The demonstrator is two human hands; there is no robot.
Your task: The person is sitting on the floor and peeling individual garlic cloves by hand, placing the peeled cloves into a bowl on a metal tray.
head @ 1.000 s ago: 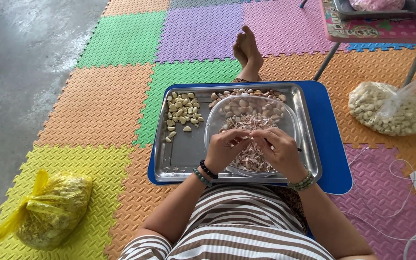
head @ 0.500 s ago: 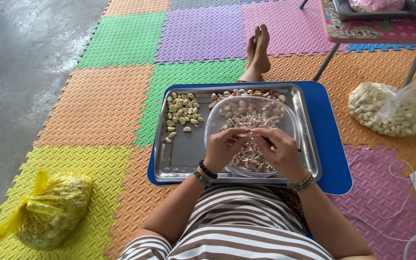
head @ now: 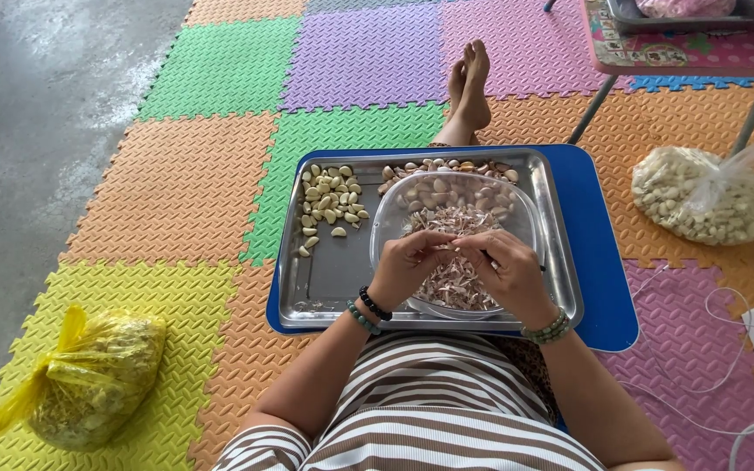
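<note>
A metal tray point(head: 325, 288) rests on a blue board point(head: 599, 262) over my lap. On its left part lies a heap of peeled garlic cloves point(head: 329, 202); unpeeled cloves point(head: 447, 167) line the far edge. A clear plastic bowl point(head: 394, 202) on the tray holds garlic skins point(head: 451, 283). My left hand point(head: 405, 266) and my right hand point(head: 508, 270) meet over the bowl, fingertips pinched together on a small garlic clove that the fingers mostly hide. A thin dark tool seems to stick out of my right hand.
Coloured foam mats cover the floor, with bare concrete point(head: 37, 113) to the left. A yellow bag point(head: 89, 379) lies at my left, a clear bag of cloves point(head: 709, 196) at right. A low pink table point(head: 682, 44) stands far right; white cables point(head: 743, 349) run nearby. My foot point(head: 471, 83) stretches ahead.
Both hands stay over the bowl with only small finger movements on the clove. The foot has shifted slightly to the right.
</note>
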